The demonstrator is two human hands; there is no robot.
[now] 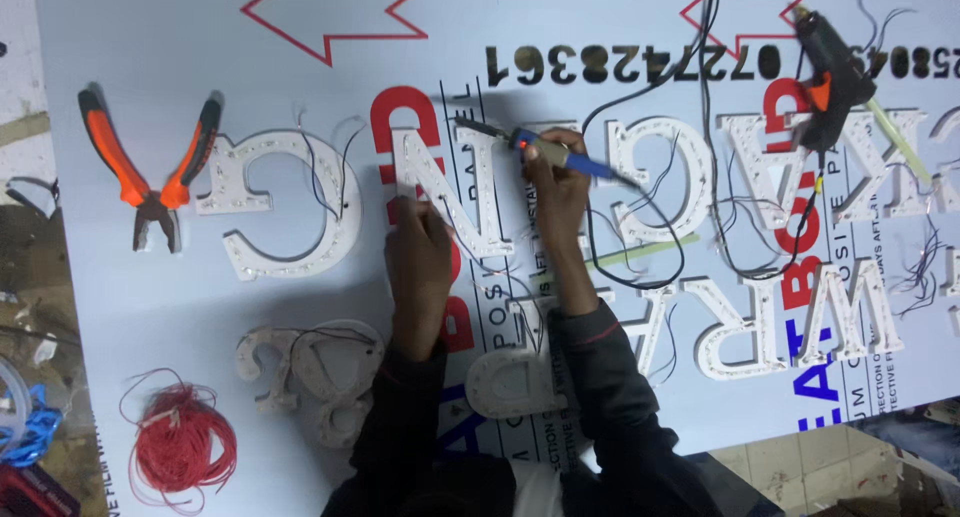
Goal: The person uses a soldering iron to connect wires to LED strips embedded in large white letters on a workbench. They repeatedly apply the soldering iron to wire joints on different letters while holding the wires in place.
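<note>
Fingers of the right hand [556,182] close around the blue soldering iron [545,152], a light, stiff tool best held by its handle, while the left hand [418,245] presses flat on the white letter N [445,192], probably brittle, lying on the printed board [600,27].

Sign workshop: LED letters [290,202], pliers [150,172], glue gun [830,87], wire coil [180,442].

A large white sign board [200,297] with red and blue lettering and red arrow outlines fills the scene, with white sign letters [290,207] lying across it.
</note>
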